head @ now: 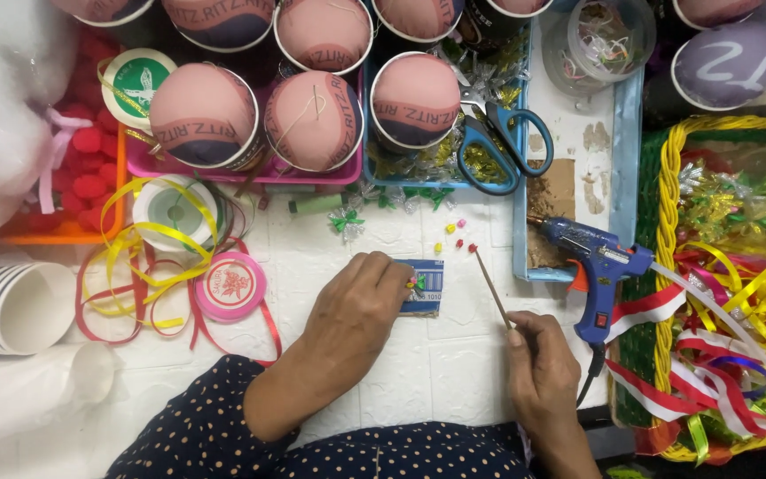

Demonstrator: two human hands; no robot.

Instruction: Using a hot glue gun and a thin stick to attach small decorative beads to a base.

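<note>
Right hand (538,359) pinches thin stick (492,288), red tip among loose beads (452,235) on the table (418,372). Left hand (356,310) presses fingertips on blue card (425,286), holding tiny bits. Best keep card pinned flat, stick tip low and steady. Glue gun (597,266) just right.

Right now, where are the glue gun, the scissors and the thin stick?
blue glue gun (597,266), head view, on its body.
scissors (489,151), head view, on the blue handles.
thin stick (492,288), head view, mid-shaft, above the right hand (543,372).

Blue glue gun (597,275) lies beside scissors (493,142), ribbon spools (230,286) and paper cups (6,306).
</note>
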